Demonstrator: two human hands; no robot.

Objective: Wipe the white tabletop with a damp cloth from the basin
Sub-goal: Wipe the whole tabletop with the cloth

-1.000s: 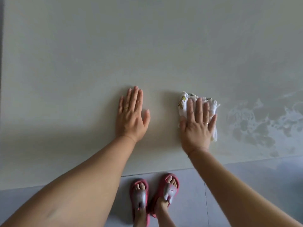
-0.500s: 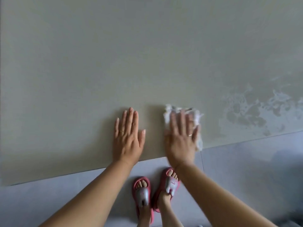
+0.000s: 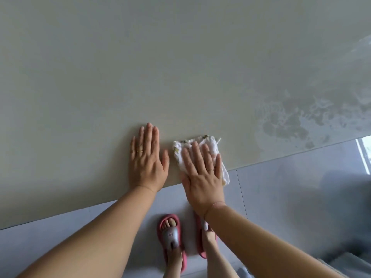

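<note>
The white tabletop [image 3: 140, 67] fills the upper part of the head view. My right hand [image 3: 202, 173] lies flat on a folded white cloth [image 3: 185, 146] with small printed figures, pressing it down at the table's near edge; one corner of the cloth hangs over that edge. My left hand [image 3: 147, 159] rests flat on the bare tabletop just left of the cloth, fingers together and holding nothing. Wet streaks and patches [image 3: 297, 121] shine on the tabletop to the right of the cloth.
The table's near edge [image 3: 80, 209] runs diagonally from lower left up to the right. Below it lies grey tiled floor [image 3: 281, 187] with my feet in red slippers [image 3: 169, 233]. A bright strip [image 3: 363, 151] shows at the right border.
My right hand has dragged the cloth toward me to the table's near edge, so a corner now overhangs. My left hand stayed flat on the table beside it. The camera view shifted.
</note>
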